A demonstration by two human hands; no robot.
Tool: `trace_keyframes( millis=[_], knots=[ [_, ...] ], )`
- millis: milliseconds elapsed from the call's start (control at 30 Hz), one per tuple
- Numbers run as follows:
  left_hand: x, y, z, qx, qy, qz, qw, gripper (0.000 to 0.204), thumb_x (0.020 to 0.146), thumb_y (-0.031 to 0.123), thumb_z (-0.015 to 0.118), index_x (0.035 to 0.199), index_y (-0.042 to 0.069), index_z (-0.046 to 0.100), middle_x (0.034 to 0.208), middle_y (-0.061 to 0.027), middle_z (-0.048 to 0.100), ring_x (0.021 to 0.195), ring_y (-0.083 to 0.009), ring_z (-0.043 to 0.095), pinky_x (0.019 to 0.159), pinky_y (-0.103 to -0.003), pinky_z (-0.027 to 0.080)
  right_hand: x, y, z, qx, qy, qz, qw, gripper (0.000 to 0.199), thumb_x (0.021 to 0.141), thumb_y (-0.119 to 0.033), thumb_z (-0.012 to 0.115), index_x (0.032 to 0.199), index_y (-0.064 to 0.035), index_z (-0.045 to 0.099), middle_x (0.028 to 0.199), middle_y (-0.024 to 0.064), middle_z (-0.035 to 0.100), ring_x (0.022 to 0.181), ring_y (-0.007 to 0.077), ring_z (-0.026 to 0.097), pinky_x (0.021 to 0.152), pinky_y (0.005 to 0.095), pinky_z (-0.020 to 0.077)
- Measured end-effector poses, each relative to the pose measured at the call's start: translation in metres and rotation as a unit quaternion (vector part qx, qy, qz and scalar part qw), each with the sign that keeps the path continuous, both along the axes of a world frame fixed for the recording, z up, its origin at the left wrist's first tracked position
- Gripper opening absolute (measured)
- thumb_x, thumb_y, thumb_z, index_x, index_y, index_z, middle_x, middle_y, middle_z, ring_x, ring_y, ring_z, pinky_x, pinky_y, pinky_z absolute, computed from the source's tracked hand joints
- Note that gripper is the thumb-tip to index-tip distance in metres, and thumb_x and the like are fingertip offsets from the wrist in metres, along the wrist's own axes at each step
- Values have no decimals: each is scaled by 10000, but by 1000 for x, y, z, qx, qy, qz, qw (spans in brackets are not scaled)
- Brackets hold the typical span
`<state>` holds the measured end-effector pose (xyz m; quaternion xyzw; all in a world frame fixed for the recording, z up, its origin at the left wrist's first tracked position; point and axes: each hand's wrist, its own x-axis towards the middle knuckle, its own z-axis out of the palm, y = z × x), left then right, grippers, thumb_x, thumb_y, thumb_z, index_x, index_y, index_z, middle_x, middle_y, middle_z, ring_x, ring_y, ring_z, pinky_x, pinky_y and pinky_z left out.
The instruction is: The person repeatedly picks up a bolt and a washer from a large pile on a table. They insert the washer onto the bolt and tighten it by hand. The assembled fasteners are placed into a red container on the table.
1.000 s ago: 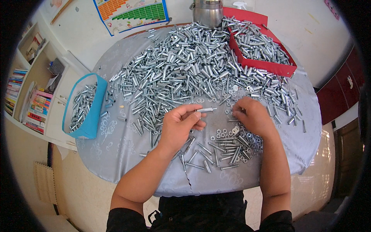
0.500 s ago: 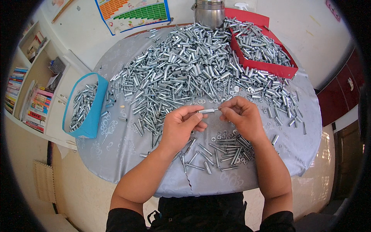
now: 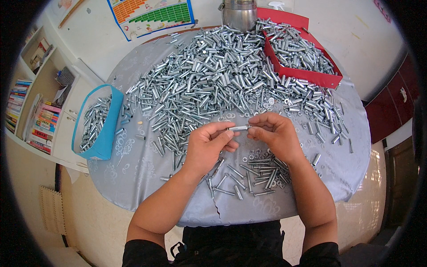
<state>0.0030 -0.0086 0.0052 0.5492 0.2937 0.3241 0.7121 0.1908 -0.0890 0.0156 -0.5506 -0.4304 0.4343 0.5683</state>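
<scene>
My left hand pinches a shiny sleeve anchor bolt between thumb and fingers, its metal tube lying nearly level above the table's middle. At the bolt's right end, the thumb and forefinger of my right hand close around the tip. Whether a nut or washer sits between those fingers is too small to make out. Below my hands lie loose bolts and small nuts, partly hidden by my right wrist. Just beyond my fingers spreads a large heap of bolts and metal sleeves.
A light blue box of metal sleeves stands at the left. At the back right a red box holds more bolts, beside a steel pot. A grey cloth covers the round table; a bookshelf stands left.
My right hand has shifted slightly left, and its fingertips now close over the bolt's right end. My left hand stays almost where it was.
</scene>
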Motion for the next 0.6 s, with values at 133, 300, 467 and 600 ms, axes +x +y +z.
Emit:
trace_keyframes(
  millis=[133,300,467,600],
  knots=[
    [-1,2,2,-10,-1,-13,1000,254,920,54,575,1158,-21,624,988,-136,694,754,-176,678,663,-296,579,3,-1,1,-13,-18,21,1000,199,842,-22,693,1026,45,654,916,73,690,854,140,658,758,261,521],
    [-1,3,0,-21,-24,9,999,247,921,53,575,1150,-24,623,986,-142,695,748,-182,683,656,-295,580,8,-4,7,-24,-101,30,994,191,822,-58,714,995,14,678,858,68,680,812,139,645,718,276,505],
    [-2,6,-3,-19,-38,43,998,234,920,50,578,1135,-29,624,984,-149,696,746,-189,691,653,-294,582,27,-11,7,24,-408,137,903,170,767,-118,713,919,-42,706,798,123,643,770,273,635,711,369,494],
    [-3,6,-3,-17,-34,38,999,241,917,50,583,1141,-32,619,983,-151,696,751,-190,693,652,-295,583,21,-12,7,47,-441,176,879,173,762,-128,682,926,-84,712,866,128,634,825,330,617,746,406,492]
  ],
)
